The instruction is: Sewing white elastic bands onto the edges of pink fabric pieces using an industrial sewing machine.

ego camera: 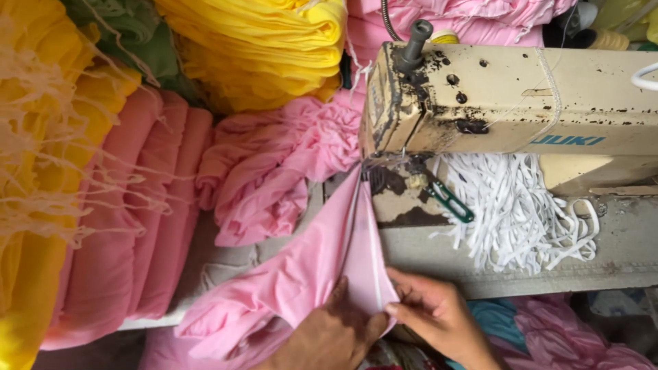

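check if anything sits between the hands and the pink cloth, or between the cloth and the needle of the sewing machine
Nothing visible does. The left hand and right hand already pinch the pink cloth, which runs taut and uncovered up to the needle area of the sewing machine. The white elastic tape lies off to the side.

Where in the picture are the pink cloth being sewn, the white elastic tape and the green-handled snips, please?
pink cloth point(308, 264), head view, on the flat stretch above the hands.
white elastic tape point(521, 212), head view, middle of the heap.
green-handled snips point(452, 203), head view, on the green handle.
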